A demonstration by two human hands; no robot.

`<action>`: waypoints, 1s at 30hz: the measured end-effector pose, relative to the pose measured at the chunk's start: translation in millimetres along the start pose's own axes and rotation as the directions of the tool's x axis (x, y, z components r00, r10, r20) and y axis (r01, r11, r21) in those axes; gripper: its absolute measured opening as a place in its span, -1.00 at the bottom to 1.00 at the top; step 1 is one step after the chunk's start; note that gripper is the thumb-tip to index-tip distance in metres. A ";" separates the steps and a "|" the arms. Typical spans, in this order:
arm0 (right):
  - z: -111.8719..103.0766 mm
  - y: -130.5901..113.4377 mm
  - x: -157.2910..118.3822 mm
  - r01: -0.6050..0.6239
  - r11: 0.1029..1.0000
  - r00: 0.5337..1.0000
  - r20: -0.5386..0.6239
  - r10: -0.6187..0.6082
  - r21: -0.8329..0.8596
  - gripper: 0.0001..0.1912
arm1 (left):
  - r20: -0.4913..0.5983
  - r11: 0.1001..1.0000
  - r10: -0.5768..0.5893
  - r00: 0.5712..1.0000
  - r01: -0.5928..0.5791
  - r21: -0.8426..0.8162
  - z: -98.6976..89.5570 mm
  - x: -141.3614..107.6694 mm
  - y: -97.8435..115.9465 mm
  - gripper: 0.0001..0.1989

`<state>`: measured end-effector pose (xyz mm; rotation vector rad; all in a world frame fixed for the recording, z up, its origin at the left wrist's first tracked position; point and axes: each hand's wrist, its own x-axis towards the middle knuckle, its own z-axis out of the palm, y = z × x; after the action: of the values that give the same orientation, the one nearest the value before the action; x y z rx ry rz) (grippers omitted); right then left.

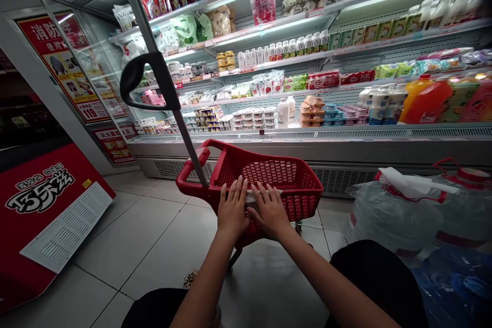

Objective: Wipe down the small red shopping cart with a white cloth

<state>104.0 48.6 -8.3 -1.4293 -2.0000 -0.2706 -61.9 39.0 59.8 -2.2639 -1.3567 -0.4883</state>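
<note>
A small red plastic shopping cart (303, 166) with lattice walls stands in front of me. My left hand (232, 206) rests on its near side, fingers stretched and slightly spread. Beside it, my right hand (271, 210) lies flat with its fingers extended over the same rim. A white cloth or tissue (250, 196) shows between the two hands and past the right fingertips; most of it is hidden beneath the right hand. The cart's red push handle (187, 170) is to the left of my hands. A grey pole with a black loop grip (165, 82) rises from that end.
Behind the cart runs a lit refrigerated display (246, 136) with bottles, cups and packets on its shelves. Large clear water jugs (395, 215) stand close on my right, near a blue jug (461, 282). A red freezer chest (49, 215) is on the left, on tiled floor (154, 246).
</note>
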 end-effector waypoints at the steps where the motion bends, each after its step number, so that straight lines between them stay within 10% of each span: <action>1: 2.1 -6.9 2.3 0.015 1.000 1.000 0.005 -0.015 0.001 -0.23 | 0.005 1.000 -0.001 1.000 0.001 0.007 0.4 0.6 2.7 -0.05; 6: -4.5 4.1 -1.9 0.101 0.995 0.995 0.022 -0.101 0.023 -0.28 | 0.002 1.000 0.005 1.000 -0.005 -0.009 0.4 -0.8 -1.0 -0.03; 17: -37.5 164.1 -63.4 -0.120 0.991 0.993 -0.026 0.118 -0.053 -0.34 | -0.035 0.998 0.058 0.998 -0.059 -0.033 -1.5 -5.6 -15.9 -0.09; 21: -26.2 132.7 -55.3 -0.222 0.971 0.972 -0.101 0.213 -0.086 -0.35 | -0.041 1.000 0.013 0.999 -0.014 -0.009 1.5 -1.8 -6.0 -0.17; 26: -14.9 54.3 -32.0 -0.030 0.987 0.994 -0.106 0.013 -0.160 -0.35 | -0.024 0.998 -0.055 0.998 0.055 0.015 5.2 3.6 8.9 -0.23; 30: -24.3 57.4 -33.7 0.101 0.987 0.994 -0.024 -0.105 -0.122 -0.33 | 0.013 0.999 -0.038 0.999 0.038 0.008 4.5 1.2 2.1 -0.27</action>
<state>171.6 32.2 -22.0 -1.3876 -2.0659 -0.4629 -59.2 41.5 56.2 -2.2423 -1.4078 -0.4804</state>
